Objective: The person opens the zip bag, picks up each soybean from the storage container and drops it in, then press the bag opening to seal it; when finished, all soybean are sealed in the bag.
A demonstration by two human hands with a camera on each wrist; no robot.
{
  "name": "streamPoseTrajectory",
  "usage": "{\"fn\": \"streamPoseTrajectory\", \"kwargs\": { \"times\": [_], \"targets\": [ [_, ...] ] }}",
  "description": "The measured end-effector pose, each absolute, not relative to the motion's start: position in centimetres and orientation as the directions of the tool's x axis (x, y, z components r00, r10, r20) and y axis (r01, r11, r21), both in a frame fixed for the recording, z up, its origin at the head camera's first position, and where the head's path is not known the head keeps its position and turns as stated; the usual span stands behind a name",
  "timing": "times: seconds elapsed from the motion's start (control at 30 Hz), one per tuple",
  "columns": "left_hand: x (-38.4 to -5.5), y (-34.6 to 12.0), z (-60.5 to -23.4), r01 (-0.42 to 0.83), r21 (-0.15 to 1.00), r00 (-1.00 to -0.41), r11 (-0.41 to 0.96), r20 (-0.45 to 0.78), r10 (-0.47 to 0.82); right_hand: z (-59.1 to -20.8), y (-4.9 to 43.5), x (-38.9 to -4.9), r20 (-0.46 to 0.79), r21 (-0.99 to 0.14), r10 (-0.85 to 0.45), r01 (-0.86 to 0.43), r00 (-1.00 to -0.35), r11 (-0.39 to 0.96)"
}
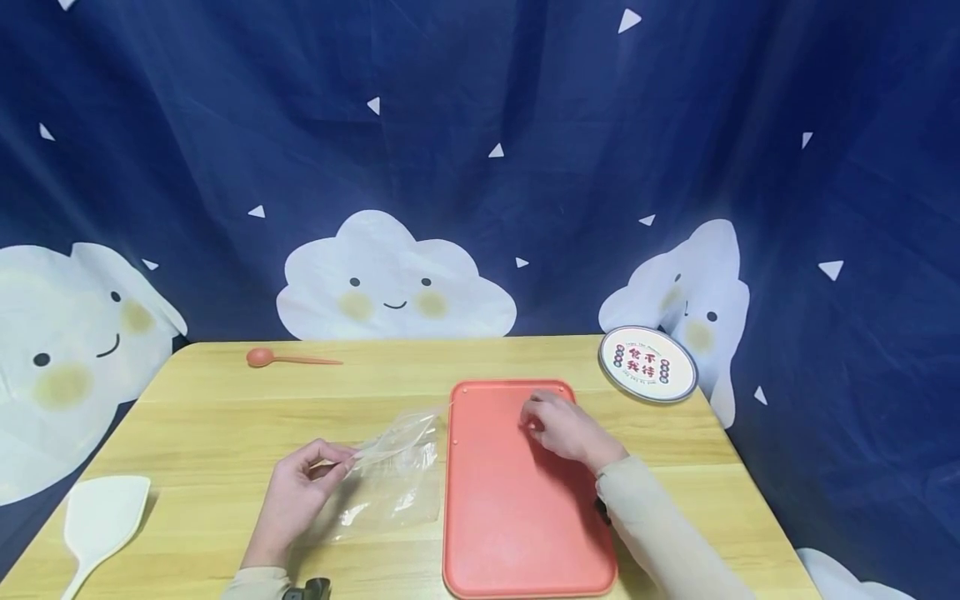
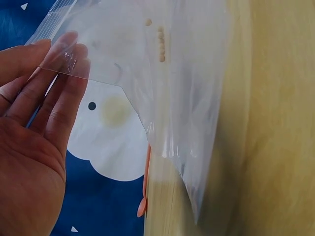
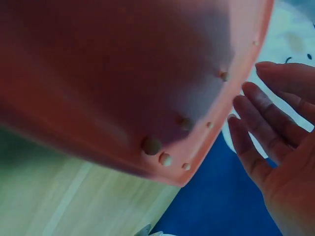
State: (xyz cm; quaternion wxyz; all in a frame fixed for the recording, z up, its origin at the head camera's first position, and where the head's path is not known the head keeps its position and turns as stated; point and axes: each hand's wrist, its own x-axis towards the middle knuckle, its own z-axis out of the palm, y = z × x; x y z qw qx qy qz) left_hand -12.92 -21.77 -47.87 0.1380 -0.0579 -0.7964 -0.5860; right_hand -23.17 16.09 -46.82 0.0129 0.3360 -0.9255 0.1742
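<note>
My left hand [image 1: 303, 487] pinches the edge of a clear plastic zip bag [image 1: 401, 479] between thumb and fingers. The bag hangs to the right, its lower part close over the table. Several small tan round pieces [image 2: 161, 44] show in or through the bag in the left wrist view. My right hand [image 1: 562, 425], fingers bent, hovers over the upper right part of a red rectangular tray [image 1: 510, 508]. No object shows between its fingers [image 3: 263, 105] in the right wrist view. Several small round beads [image 3: 151, 146] lie near a corner of the tray.
At the back left lies an orange-red spoon [image 1: 261, 357]. A white spatula [image 1: 105, 517] is at the front left. An oval plate [image 1: 648, 364] with printed characters sits at the back right edge. A blue curtain [image 1: 450, 167] with clouds hangs behind the wooden table [image 1: 195, 433].
</note>
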Motion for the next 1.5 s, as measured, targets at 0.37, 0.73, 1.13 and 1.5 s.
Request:
{"fn": "streamPoseTrajectory", "kwargs": {
  "times": [0.37,0.73,1.13,1.5],
  "targets": [
    [-12.8,-21.9,-47.9,0.233,0.919,-0.961,0.317,0.267,-0.069,-47.8,15.8,-23.7,0.109,-0.213,-0.617,-0.625,-0.779,0.751],
    [-13.0,-21.9,-47.7,0.223,0.925,-0.963,0.308,0.258,-0.077,-47.7,15.6,-24.4,0.067,-0.199,-0.623,-0.622,-0.779,0.757],
    [-13.1,-21.8,-47.6,0.224,0.931,-0.964,0.288,0.255,-0.075,-43.2,12.3,-22.5,0.203,-0.477,-0.56,-0.58,-0.803,0.66],
    [-13.1,-21.6,-47.4,0.255,0.918,-0.955,0.303,0.289,-0.071,-42.2,5.8,-21.1,0.338,-0.669,-0.543,-0.602,-0.769,0.436]
  ]
}}
